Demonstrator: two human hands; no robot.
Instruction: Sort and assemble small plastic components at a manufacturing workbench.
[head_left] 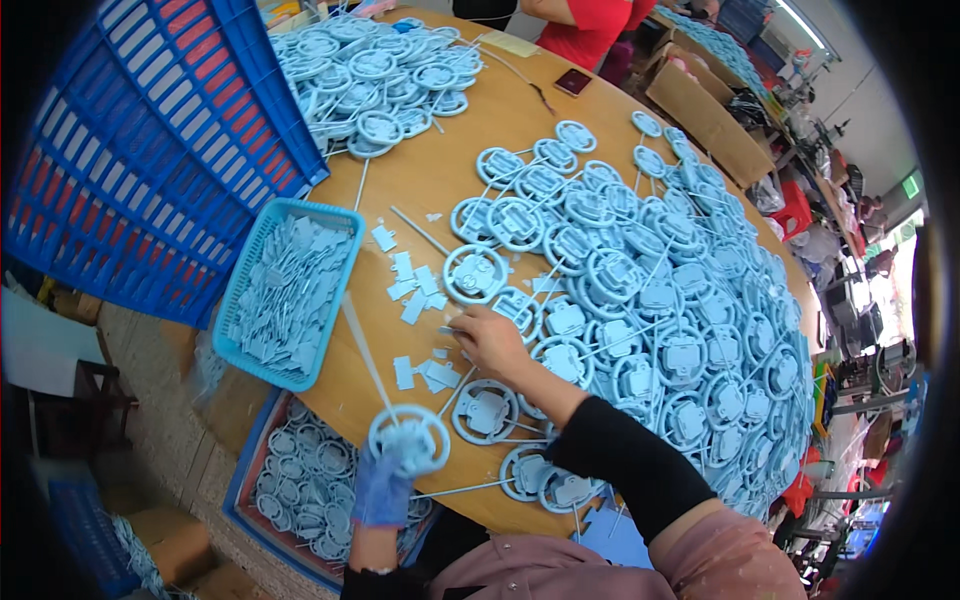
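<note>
Head view. A green sign is hanging far off to the right hand's right; its lettering is too small to read.

The left hand, blue-gloved, is holding a pale-blue wheel piece just above its fingers, slightly blurred. The piece's stick, its long axis, is pointing away from the person, leaning left.

The right hand, bare, is keeping its fingertips narrow beside loose flat plates; cannot tell whether it is gripping one.

A wooden table is lying under the right hand, wheel pieces heaping to that hand's right. Ahead-left of the left hand, a light-blue basket is holding flat plates; a blue crate is rising beyond. A red-clad co-worker is standing past the table.
</note>
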